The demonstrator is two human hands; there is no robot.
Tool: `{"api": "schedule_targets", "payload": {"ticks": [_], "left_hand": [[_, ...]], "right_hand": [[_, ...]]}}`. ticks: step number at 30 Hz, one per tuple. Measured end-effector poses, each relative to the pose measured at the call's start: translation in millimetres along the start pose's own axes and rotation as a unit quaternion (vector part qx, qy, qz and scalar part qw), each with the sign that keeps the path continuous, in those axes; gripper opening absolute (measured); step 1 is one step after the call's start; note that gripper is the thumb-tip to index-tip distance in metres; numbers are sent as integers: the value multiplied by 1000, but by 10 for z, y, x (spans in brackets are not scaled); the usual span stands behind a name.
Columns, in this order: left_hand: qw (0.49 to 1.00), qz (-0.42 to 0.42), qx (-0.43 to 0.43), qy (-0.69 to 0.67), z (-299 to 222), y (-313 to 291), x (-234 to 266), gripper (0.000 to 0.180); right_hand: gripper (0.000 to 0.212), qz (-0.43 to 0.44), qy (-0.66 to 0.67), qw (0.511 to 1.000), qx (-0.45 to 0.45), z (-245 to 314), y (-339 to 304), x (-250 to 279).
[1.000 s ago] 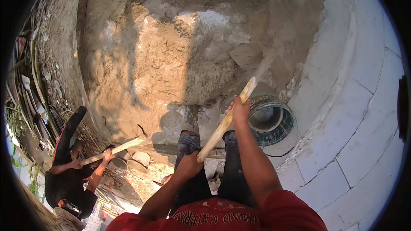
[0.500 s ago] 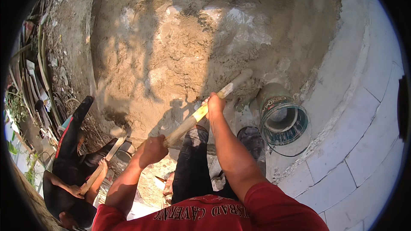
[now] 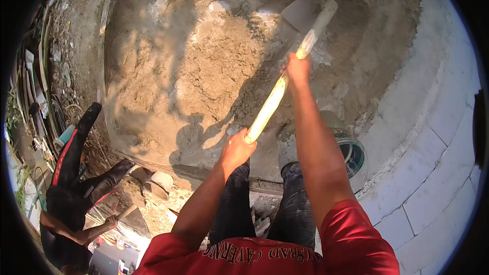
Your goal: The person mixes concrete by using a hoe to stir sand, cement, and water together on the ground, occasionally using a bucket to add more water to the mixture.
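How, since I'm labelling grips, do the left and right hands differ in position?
The left hand grips the near end of the hoe handle; the right hand grips farther along, nearer the blade. The left hand is nearer the red shirt; the right hand is farther out, over the mud. Both are bare and closed around the same handle.

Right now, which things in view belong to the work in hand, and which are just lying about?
In use:
- hoe, held by the left hand and right hand
- wet, muddy mix around its blade

Apparently lying about:
- scrap pile at far left
- bucket to the right, not held; possibly part of the work
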State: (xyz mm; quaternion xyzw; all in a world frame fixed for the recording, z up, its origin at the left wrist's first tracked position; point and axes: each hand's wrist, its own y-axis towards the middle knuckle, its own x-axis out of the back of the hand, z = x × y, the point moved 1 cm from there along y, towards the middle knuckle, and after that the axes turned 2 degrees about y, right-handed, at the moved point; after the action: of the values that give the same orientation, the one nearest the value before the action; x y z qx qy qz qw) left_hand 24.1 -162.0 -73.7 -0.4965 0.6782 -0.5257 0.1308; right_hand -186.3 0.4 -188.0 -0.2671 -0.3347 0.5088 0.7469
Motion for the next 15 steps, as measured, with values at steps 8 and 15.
{"api": "schedule_targets", "payload": {"ticks": [8, 15], "left_hand": [[979, 98, 172, -50, 1036, -1158, -113, 48], [974, 41, 211, -75, 1253, -2751, -114, 44]], "right_hand": [[38, 52, -144, 978, -141, -1207, -1143, -372], [32, 130, -137, 966, -177, -1332, -2711, -269]]}}
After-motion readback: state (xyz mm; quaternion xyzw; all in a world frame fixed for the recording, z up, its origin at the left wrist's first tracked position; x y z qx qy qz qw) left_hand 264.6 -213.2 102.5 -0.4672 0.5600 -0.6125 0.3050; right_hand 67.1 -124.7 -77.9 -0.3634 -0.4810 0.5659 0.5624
